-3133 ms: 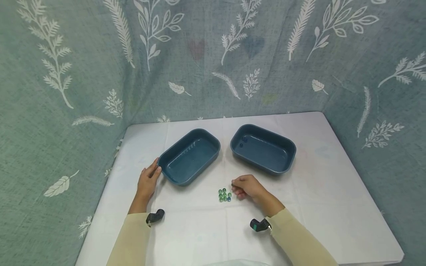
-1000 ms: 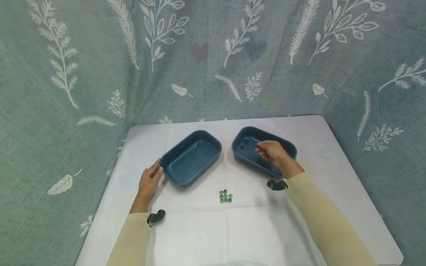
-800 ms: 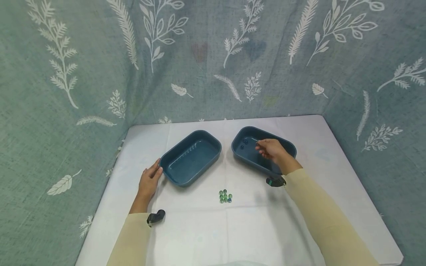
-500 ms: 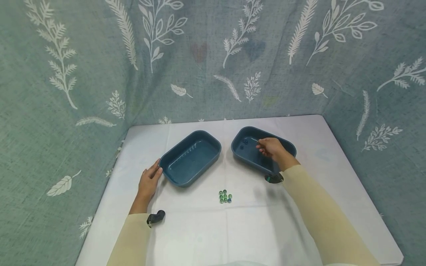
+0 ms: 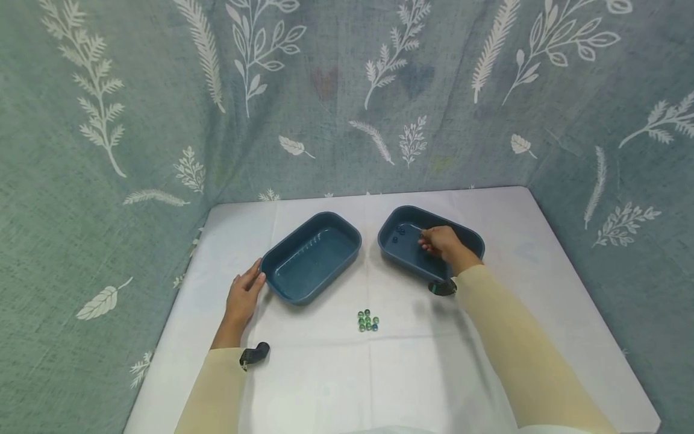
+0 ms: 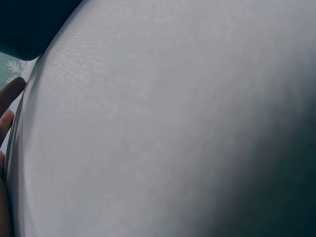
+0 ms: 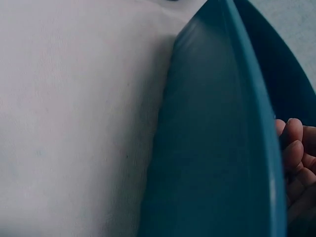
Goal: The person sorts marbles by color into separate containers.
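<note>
My left hand [image 5: 242, 299] rests at the near-left end of the left blue tray [image 5: 282, 248], fingertips and thumb touching its outside; in the left wrist view its fingers [image 6: 11, 94] look fairly straight. My right hand [image 5: 441, 242] reaches down inside the right blue tray [image 5: 403, 260]. Thumb and fingers are pinched together around a small dark marble [image 5: 422, 236], mostly hidden by the fingertips. Several dark marbles [image 5: 400, 230] lie at that tray's left end. Between the trays and me, a cluster of green marbles [image 5: 367, 320] and a blue one [image 5: 375, 327] sits on the cloth.
A white cloth covers the table [image 5: 320, 380]. The left tray holds no visible marbles. The right tray's wall [image 7: 212, 138] stands between the right wrist camera and the hand. Patterned green fabric [image 5: 336, 120] hangs behind and at both sides.
My right hand has moved from beside the marble cluster up into the right tray, then slightly lower, the forearm shifting left. The left hand stays at its tray.
</note>
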The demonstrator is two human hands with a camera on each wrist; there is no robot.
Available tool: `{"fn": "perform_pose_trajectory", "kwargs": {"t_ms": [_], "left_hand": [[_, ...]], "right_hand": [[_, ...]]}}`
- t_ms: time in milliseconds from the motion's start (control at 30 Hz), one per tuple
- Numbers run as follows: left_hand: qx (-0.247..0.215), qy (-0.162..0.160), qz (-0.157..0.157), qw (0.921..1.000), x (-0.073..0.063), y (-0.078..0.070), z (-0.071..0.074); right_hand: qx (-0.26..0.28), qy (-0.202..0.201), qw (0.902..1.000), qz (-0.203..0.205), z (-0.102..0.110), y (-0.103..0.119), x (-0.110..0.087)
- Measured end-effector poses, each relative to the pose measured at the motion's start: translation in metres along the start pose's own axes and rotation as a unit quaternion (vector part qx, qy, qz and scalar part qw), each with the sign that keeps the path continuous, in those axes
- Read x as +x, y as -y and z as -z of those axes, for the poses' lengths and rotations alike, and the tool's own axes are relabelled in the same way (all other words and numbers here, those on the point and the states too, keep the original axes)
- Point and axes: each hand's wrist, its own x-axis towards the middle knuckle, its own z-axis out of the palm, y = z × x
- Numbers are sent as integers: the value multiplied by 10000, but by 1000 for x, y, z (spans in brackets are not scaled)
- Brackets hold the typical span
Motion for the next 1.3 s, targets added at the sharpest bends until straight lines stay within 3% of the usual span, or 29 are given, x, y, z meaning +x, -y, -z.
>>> {"fn": "perform_pose_trajectory", "kwargs": {"t_ms": [433, 733, 1067, 1300], "left_hand": [[3, -7, 115, 9999, -2, 1, 1], [47, -4, -67, 10000, -2, -2, 2], [86, 42, -54, 9999, -1, -5, 2], [115, 38, -15, 9999, -1, -2, 1]], "right_hand": [[131, -250, 9994, -214, 4, -10, 12], [164, -579, 9977, -312, 6, -15, 21], [216, -772, 9950, -588, 8, -18, 38], [222, -805, 9944, -642, 7, -19, 37]]}}
